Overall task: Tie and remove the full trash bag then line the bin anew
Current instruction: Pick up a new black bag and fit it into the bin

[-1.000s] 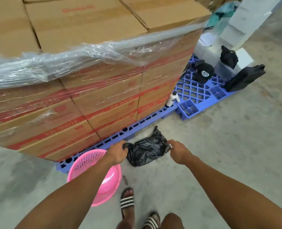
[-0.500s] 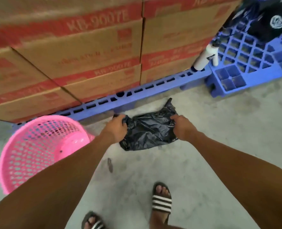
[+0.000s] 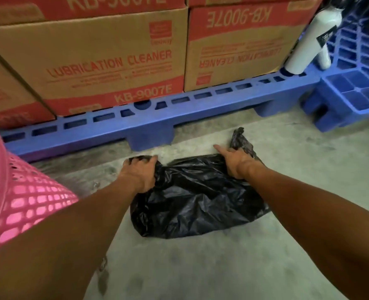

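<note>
A crumpled black trash bag (image 3: 198,198) lies on the concrete floor in front of the pallet. My left hand (image 3: 139,174) grips the bag's upper left corner. On the opposite corner my right hand (image 3: 236,161) holds the plastic with the index finger pointing out, and a twisted tail of bag sticks up behind it. A pink perforated plastic bin (image 3: 21,195) sits at the left edge, close to my left forearm, partly cut off by the frame.
A blue plastic pallet (image 3: 157,120) loaded with cardboard boxes (image 3: 105,59) marked LUBRICATION CLEANER runs across the back. A white bottle (image 3: 309,42) leans on its right end. A second blue pallet (image 3: 356,92) stands at the right.
The view has dropped lower and closer to the floor. The bag now rests on the concrete, and both hands have come down with it, still holding its top corners.
</note>
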